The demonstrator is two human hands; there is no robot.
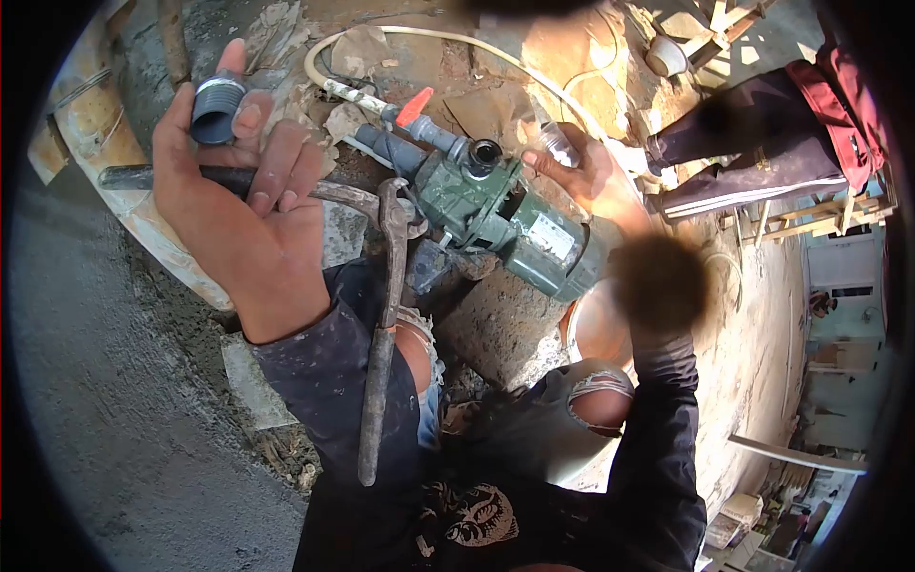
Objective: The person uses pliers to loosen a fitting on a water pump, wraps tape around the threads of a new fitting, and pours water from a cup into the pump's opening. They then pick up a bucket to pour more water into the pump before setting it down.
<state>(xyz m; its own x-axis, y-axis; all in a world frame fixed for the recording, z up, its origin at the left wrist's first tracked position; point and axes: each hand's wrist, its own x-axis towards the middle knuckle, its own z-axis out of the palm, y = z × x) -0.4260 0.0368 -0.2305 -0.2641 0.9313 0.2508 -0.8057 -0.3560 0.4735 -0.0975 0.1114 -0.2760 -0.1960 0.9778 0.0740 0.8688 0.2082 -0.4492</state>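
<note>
My left hand is closed around a grey threaded pipe fitting, held up between the fingers. One black-gripped handle of a pair of long pliers lies across the same palm; the jaws and other handle hang to the right. In my right hand is a small clear plastic cup-like piece, partly hidden by the fingers. Between my hands sits a green water pump with an open black port on top. A grey pipe with a red-handled valve joins it at upper left.
A pale hose curves behind the pump. Another person's dark-trousered leg is at the right. A bucket stands by my knee. A concrete wall is on the left, and a metal bowl lies behind. Dark blurs cover parts of the view.
</note>
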